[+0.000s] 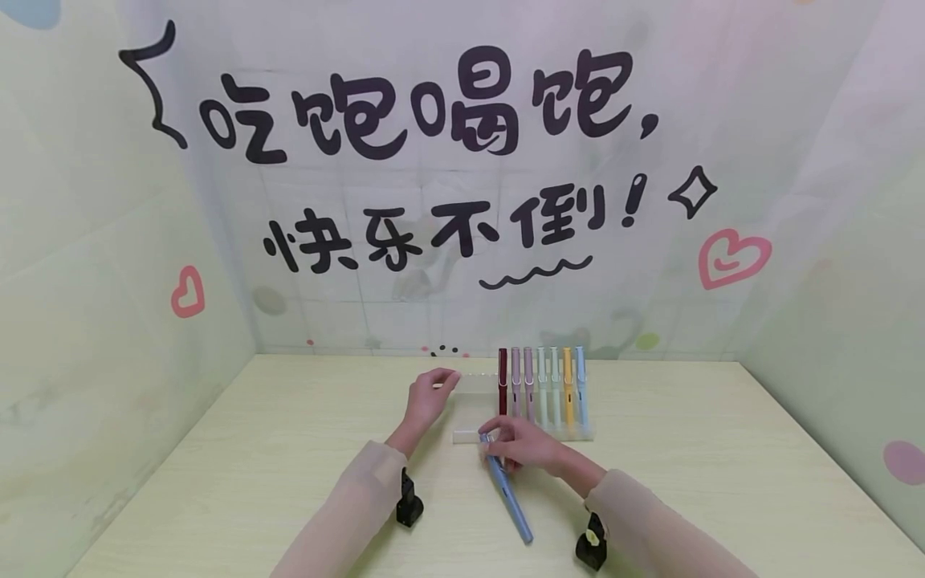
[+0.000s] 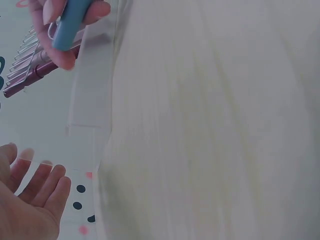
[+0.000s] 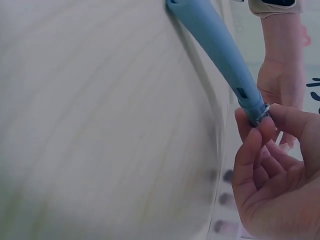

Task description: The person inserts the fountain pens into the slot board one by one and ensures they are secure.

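Observation:
A clear pen stand (image 1: 477, 401) stands upright at the back of the table, with several capped pens in its right part. At its upper left edge my left hand (image 1: 429, 397) pinches the clear plastic between thumb and fingers. My right hand (image 1: 526, 444) pinches a blue pen (image 1: 511, 499) near its clip end, in front of the stand's lower rail (image 1: 465, 437). The pen slants, its other end towards me and low over the table. In the right wrist view the blue pen (image 3: 217, 47) leads away from my fingertips (image 3: 266, 127).
In the stand, a dark red pen (image 1: 503, 385) is leftmost, followed by purple pens (image 1: 528, 377), pale green pens (image 1: 554, 385), a yellow pen (image 1: 568, 389) and a light blue pen (image 1: 581, 385). A printed cloth wall (image 1: 433, 321) rises behind the wooden table (image 1: 253, 449).

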`<state>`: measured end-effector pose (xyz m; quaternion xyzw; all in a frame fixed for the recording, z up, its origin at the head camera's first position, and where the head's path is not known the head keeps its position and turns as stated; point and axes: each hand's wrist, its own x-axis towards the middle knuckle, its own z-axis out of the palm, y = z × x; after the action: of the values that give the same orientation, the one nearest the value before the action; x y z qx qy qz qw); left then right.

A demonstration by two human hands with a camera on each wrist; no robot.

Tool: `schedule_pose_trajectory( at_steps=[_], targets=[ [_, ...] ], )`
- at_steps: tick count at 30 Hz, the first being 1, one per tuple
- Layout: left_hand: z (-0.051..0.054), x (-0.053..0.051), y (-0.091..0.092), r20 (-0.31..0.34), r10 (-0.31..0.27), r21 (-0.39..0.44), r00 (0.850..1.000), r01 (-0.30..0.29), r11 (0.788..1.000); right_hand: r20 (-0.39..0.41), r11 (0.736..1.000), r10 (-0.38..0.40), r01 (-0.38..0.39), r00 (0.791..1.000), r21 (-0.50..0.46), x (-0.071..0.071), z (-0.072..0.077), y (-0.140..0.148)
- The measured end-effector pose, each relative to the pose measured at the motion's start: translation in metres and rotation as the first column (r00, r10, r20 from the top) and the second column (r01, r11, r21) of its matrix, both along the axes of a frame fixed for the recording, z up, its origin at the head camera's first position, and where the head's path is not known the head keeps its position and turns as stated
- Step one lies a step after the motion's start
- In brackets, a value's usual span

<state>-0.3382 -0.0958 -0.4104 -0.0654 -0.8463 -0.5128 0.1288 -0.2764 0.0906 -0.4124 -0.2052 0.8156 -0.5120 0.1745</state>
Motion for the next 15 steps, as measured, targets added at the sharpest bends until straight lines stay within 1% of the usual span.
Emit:
schedule_pose_trajectory(
  at_steps=[9, 12, 15],
  targets=[
    [0.0, 0.0, 0.0, 0.002, -0.002, -0.001, 1.0, 0.002, 1.0, -0.083, 0.997, -0.055, 0.05, 0.995, -0.064, -0.003, 0.003, 0.0],
    [0.0, 0.0, 0.0, 0.002, -0.002, -0.003, 1.0, 0.002, 1.0, -0.123, 0.996, -0.074, 0.067, 0.99, -0.056, -0.005, 0.007, 0.0],
    [0.0, 0.0, 0.0, 0.0, -0.002, -0.003, 1.0, 0.002, 1.0, -0.175, 0.994, -0.107, 0.101, 0.979, -0.041, -0.007, 0.013, 0.0]
  ],
)
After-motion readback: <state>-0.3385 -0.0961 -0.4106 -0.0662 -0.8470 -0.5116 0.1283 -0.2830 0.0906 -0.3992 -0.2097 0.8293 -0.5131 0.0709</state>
